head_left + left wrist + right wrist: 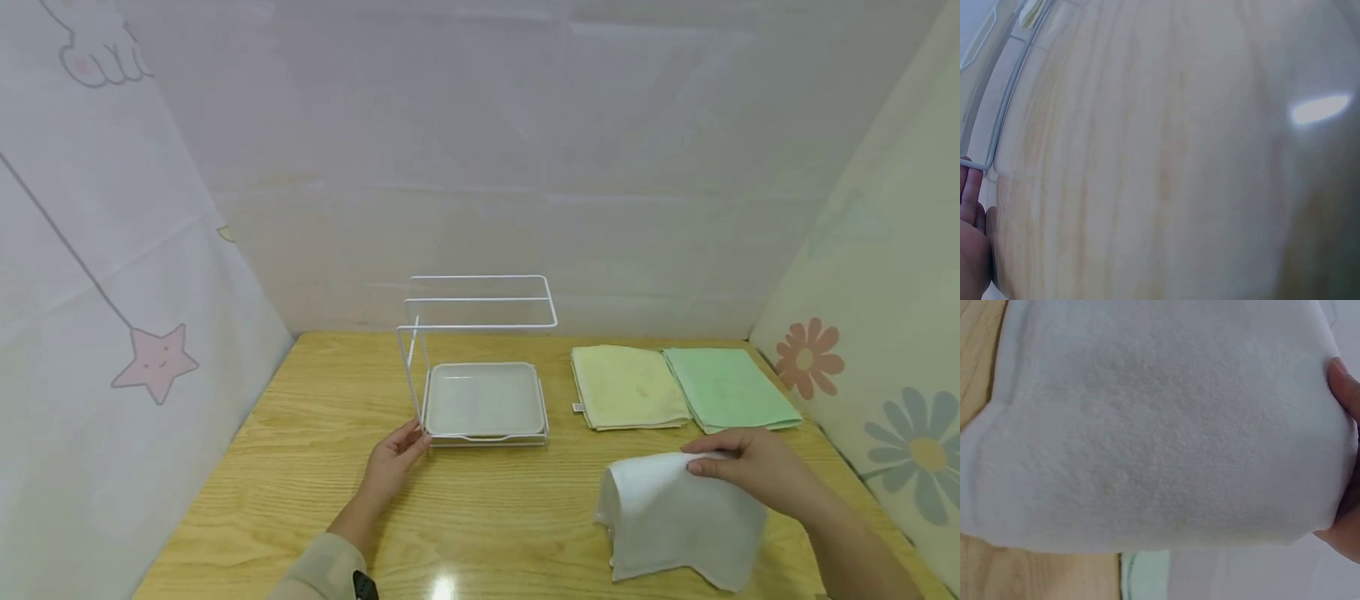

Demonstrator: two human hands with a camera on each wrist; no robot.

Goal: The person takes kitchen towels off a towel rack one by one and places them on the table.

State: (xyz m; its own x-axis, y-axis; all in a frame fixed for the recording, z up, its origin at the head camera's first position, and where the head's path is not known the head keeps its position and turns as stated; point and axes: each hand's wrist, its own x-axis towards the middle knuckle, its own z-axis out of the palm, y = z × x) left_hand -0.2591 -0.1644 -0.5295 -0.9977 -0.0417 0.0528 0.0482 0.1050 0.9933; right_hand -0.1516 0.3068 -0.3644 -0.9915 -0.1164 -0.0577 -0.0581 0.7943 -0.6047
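Note:
My left hand (pixel 392 460) holds the front left corner of a white wire rack (pixel 477 327), thumb in front and fingers behind the wire. A pale shallow tray (pixel 486 400) sits in the rack's base, beneath its raised top bars. At the left wrist view's edge, the same hand (pixel 972 250) meets the rack's wire corner. My right hand (pixel 772 471) pinches the upper edge of a white towel (pixel 678 512), which drapes down in front of it, folded over. In the right wrist view the towel (pixel 1160 437) fills most of the picture and hides most fingers.
Two folded towels, one yellow (pixel 630 387) and one green (pixel 731 387), lie side by side at the back right of the wooden table (pixel 330 400). Pale cloth walls (pixel 487 167) stand behind the table and on both sides.

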